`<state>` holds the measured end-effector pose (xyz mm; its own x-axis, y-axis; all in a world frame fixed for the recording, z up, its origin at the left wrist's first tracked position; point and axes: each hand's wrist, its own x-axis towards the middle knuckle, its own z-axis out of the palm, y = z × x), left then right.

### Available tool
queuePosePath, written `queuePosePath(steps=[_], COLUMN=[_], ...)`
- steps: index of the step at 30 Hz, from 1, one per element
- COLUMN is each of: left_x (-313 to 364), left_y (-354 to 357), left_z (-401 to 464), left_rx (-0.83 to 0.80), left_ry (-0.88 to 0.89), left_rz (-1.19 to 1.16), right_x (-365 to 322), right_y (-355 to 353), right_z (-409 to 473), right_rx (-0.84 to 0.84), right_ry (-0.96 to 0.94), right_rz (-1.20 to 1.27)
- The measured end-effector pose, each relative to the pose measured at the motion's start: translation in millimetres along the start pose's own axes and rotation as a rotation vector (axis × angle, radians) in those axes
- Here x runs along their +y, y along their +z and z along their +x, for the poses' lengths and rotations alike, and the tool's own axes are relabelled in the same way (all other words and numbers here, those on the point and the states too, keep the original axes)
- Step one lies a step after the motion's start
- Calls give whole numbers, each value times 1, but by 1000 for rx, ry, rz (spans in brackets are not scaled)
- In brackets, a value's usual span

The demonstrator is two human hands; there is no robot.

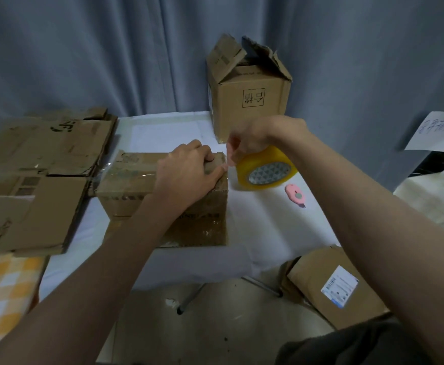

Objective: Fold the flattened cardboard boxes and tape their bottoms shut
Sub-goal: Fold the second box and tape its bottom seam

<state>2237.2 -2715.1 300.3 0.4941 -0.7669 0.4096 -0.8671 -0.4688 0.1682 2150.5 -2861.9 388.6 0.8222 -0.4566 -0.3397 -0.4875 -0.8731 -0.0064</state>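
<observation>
Both hands work: left hand presses flat on the box; right hand fingers pinch the tape roll.

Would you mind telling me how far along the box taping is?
Done: one tall brown cardboard box stands folded. In hand: left hand presses the small brown cardboard box; right hand holds the yellow tape roll. Left: flattened cardboard stack.
</observation>
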Motion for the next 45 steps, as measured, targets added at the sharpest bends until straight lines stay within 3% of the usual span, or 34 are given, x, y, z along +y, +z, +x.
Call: queuePosePath(steps=[9, 15, 20, 26, 34, 41, 45], left_x=[-1, -1, -1, 7, 39, 36, 30], left_y=[3, 4, 4, -1, 9, 13, 11], left_z=[-2, -3, -3, 5, 19, 26, 26], left_rx=[14, 15, -2, -41, -50, -53, -57], left_ry=[4, 14, -5, -58, -174, -281, -283], left_rz=[16, 7, -43, -47, 81, -46, -154], right_x=[15, -5, 10, 49, 46, 40, 36], right_y=[-5, -6, 5, 20, 41, 49, 53], right_z=[12, 23, 32, 10, -36, -51, -56], right_rx=[-334, -304, -132, 140, 587, 707, 686], right_ry=[-79, -44, 91, 78, 64, 56, 54], right_rz=[250, 54, -272, 90, 564, 850, 958])
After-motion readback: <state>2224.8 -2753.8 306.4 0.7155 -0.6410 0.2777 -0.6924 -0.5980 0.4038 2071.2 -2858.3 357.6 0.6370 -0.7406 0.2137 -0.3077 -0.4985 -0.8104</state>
